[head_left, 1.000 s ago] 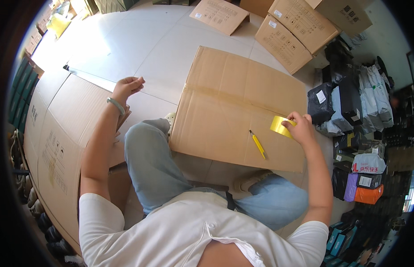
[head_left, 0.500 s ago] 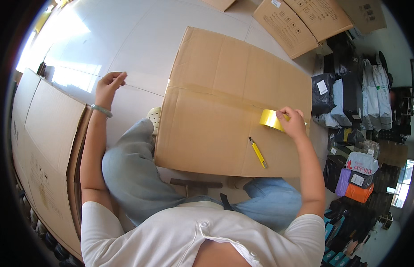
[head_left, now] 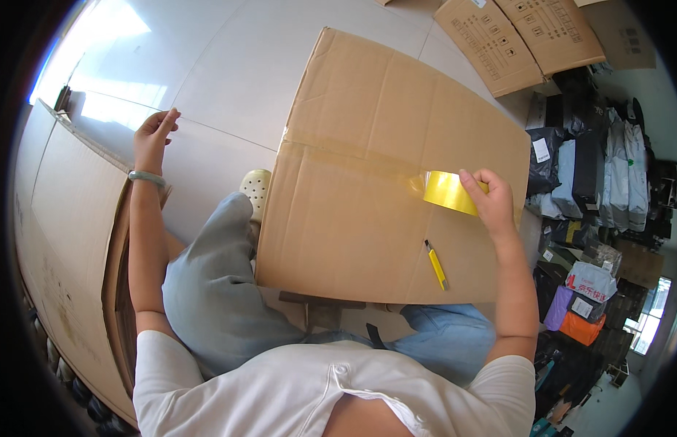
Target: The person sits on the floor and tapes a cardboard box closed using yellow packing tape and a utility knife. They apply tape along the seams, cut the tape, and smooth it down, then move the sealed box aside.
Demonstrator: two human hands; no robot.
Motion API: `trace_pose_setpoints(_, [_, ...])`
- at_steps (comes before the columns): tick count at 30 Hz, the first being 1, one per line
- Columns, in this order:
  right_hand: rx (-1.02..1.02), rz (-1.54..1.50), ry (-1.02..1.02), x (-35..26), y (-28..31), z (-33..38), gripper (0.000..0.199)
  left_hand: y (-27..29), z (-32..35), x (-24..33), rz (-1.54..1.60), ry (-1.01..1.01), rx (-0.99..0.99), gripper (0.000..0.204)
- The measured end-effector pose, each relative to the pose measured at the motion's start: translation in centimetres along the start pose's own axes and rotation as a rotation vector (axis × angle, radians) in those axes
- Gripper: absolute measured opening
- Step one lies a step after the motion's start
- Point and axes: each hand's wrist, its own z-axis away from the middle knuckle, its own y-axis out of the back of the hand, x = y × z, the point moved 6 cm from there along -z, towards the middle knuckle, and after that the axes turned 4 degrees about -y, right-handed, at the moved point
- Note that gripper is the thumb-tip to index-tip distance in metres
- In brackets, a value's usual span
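A large brown cardboard box [head_left: 331, 218] lies in front of me, with clear tape [head_left: 353, 151] along its top seam. My right hand [head_left: 493, 200] grips a roll of yellow packing tape [head_left: 448, 193] by its right side, low over the box. At the roll's left edge a short shiny piece of tape shows; whether it is stuck to the box I cannot tell. A yellow utility knife [head_left: 437, 266] rests on the box, nearer to me. Off to the left, over the floor, my left hand [head_left: 154, 138] is raised with thumb and fingers pinched together; anything between them is too small to make out.
Folded cardboard [head_left: 69, 240] stands along my left side. More printed cartons [head_left: 491, 51] are at the far right. Several dark and grey parcels [head_left: 571, 167] are piled along the right, with an orange package [head_left: 580, 329] nearer. My shoe [head_left: 255, 191] touches the floor beside the box.
My left hand has moved further left, still pinched. My right hand and the tape roll have shifted slightly left and away across the box. The whole view has turned a little.
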Motion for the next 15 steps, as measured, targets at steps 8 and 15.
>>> trace_pose_setpoints(8, [0.046, 0.260, 0.020, -3.1, -1.7, -1.4, 0.046, -0.9, -1.6, -5.2, -0.014, 0.054, 0.019, 0.031])
trace_pose_setpoints(15, [0.047, 0.423, 0.059, -5.5, -3.0, -1.9, 0.045, -1.6, -2.5, -5.8, 0.050, 0.020, 0.028, 0.031])
